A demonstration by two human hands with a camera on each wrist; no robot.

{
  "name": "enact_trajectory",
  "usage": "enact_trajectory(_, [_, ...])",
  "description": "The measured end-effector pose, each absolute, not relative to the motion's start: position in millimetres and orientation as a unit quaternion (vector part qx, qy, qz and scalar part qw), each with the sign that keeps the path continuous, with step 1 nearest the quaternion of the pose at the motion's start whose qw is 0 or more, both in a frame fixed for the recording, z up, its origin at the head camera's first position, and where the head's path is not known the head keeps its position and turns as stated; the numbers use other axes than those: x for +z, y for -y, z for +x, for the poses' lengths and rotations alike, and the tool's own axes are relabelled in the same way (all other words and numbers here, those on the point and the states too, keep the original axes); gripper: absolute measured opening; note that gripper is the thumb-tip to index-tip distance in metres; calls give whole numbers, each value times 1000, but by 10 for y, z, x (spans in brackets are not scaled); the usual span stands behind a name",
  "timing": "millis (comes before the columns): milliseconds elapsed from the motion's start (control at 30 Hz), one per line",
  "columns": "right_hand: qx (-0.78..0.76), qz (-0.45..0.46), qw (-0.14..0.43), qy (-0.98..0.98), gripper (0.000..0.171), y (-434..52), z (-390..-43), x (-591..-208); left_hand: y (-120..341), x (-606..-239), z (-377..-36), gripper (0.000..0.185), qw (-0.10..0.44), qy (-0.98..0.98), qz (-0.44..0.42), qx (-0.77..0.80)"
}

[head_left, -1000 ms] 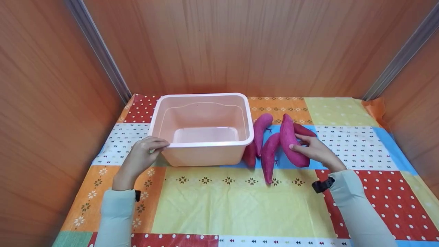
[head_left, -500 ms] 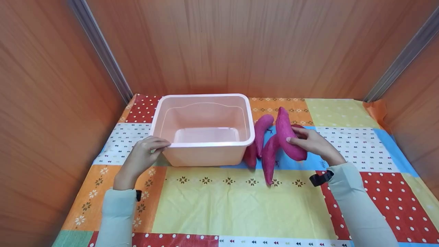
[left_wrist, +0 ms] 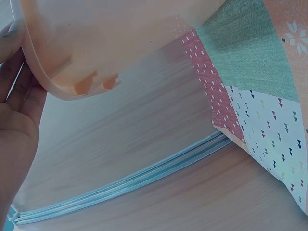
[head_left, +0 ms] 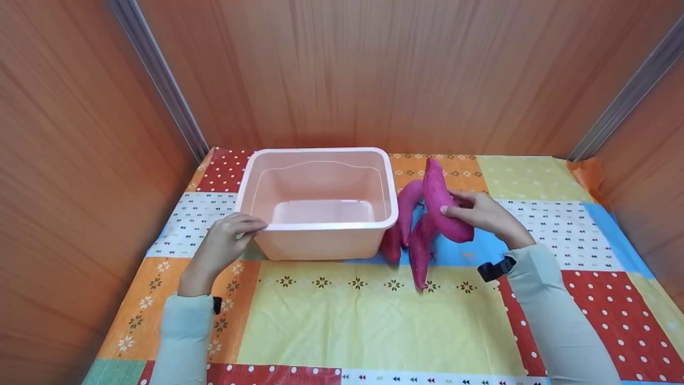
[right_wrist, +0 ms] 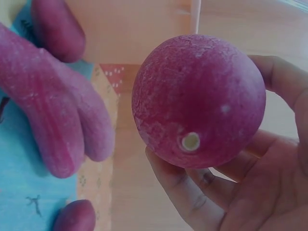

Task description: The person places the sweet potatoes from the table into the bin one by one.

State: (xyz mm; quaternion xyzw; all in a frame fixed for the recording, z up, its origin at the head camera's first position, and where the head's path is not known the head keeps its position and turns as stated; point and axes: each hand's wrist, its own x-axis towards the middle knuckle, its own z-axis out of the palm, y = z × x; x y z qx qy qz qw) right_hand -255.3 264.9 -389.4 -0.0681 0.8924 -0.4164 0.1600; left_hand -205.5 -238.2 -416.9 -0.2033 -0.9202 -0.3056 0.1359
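My right hand [head_left: 481, 214] grips a large purple-skinned sweet potato [head_left: 443, 208], thumb on the near side and fingers round the far side. It is raised above the others, its narrow end pointing to the back; in the right wrist view its blunt end [right_wrist: 199, 101] faces the camera. More sweet potatoes lie on the cloth beside the tub: a curved one [head_left: 409, 200], one reaching forward [head_left: 420, 259] and one against the tub's side [head_left: 391, 247]. With my left hand [head_left: 222, 240] I pinch the near left corner of the pink plastic tub [head_left: 320, 243].
Another sweet potato [right_wrist: 76, 217] shows low in the right wrist view. A patchwork-print tablecloth [head_left: 374, 321] covers the table. Wood-grain panels [head_left: 352, 69] stand behind and at both sides, with grey metal strips [head_left: 165, 80] at the corners.
My right hand has lifted the sweet potato and carried it left and back, nearer the tub. My left hand has stayed on the tub's rim.
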Motion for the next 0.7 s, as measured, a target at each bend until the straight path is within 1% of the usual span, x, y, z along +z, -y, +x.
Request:
enact_trajectory(267, [-402,-43,174,-898,88,-2537,-2629,-3753,2382,-4171,-2060,25,137,918,-202,-313])
enact_trajectory(533, [-403,-50,166,-899,84,-2411,-2711,-3672,2385,-4172,-2055,25,142,919,-204,-307])
enact_trajectory(700, [-402,-59,164,-899,82,-2366,-2751,-3649,2385,-4178,-2047,26,136,918,-199,-315])
